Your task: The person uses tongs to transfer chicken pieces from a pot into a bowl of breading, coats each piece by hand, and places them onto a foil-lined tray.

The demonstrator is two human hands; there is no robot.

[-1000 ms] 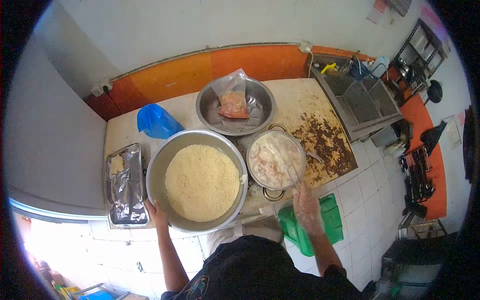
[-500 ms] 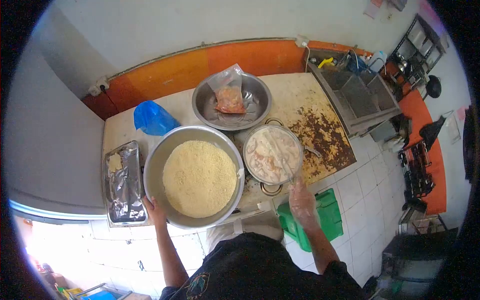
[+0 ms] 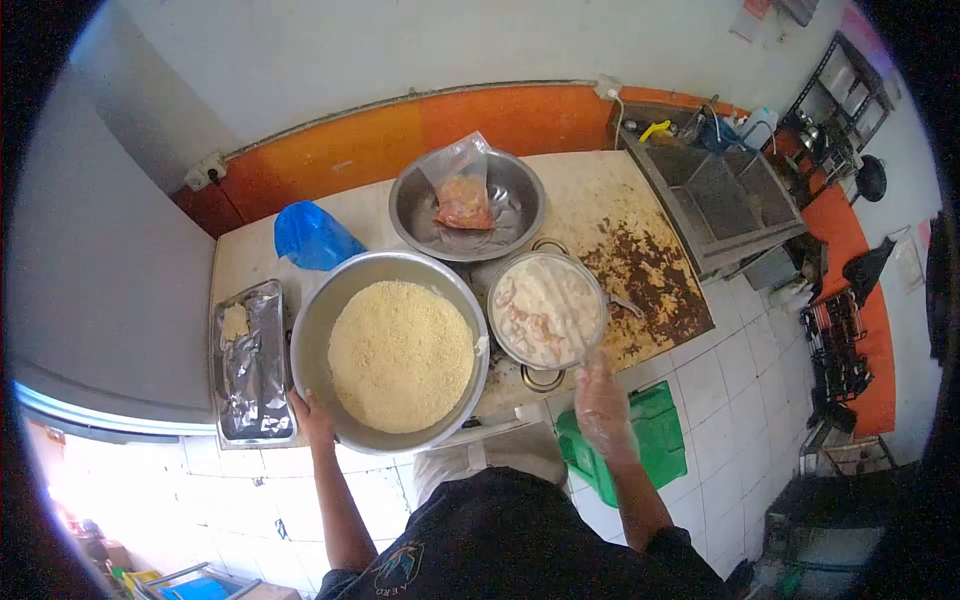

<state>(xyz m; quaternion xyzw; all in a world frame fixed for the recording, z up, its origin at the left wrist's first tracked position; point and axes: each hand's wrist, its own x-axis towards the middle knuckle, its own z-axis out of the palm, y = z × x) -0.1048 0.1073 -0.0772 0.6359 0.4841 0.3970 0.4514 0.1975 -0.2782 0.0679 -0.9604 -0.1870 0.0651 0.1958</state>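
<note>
One shiny rectangular metal tray (image 3: 266, 345) lies left of the left grip (image 3: 315, 420), which touches a wide silvery metal bowl (image 3: 314, 345) of pale yellow crumbs (image 3: 402, 355); I cannot tell whether it clasps. Unreadable lettering (image 3: 402, 568) marks the black shirt (image 3: 520, 540), right of that grip. Just beyond the clear-gloved right grip (image 3: 606, 412), its closure unclear, sits a round container (image 3: 492, 326) of creamy-coated pieces (image 3: 545, 310). Farther right, the stained pale table (image 3: 660, 285) ends.

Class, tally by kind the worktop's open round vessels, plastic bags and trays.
Vessels: 3 (large grey metal bowl, smaller grey metal bowl, creamy-filled round vessel)
Bags: 2 (blue plastic bag, clear plastic bag)
Trays: 1 (silver rectangular metal tray)
Total: 6
</note>
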